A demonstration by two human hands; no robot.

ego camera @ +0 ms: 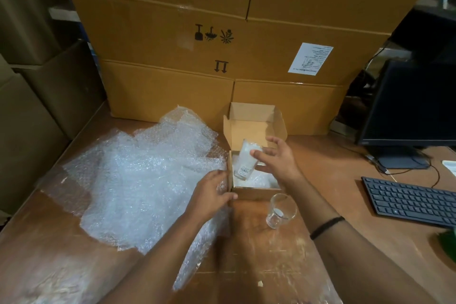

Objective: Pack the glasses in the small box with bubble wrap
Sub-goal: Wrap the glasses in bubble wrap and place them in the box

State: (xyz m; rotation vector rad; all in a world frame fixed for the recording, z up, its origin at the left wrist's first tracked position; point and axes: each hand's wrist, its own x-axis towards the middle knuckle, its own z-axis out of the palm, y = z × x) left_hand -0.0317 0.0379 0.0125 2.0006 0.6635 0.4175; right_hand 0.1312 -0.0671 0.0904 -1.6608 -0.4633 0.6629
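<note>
The small cardboard box (255, 191) stands open at the table's middle, lid flap raised and bubble wrap lining its floor. A clear glass (244, 159) stuffed with bubble wrap leans tilted inside it, base down by the left wall. My right hand (274, 159) hovers over the box with fingers spread, and its thumb touches the glass's rim. My left hand (209, 194) holds the box's front left corner, thumb along the front edge and fingers on the wrap beside the wall. A second, empty glass (281, 210) stands upright on the table just in front of the box.
A big crumpled sheet of bubble wrap (138, 175) covers the table's left half. Large stacked cartons (197, 57) form a wall right behind the box. A monitor (414, 106) and a black keyboard (412, 202) sit at the right.
</note>
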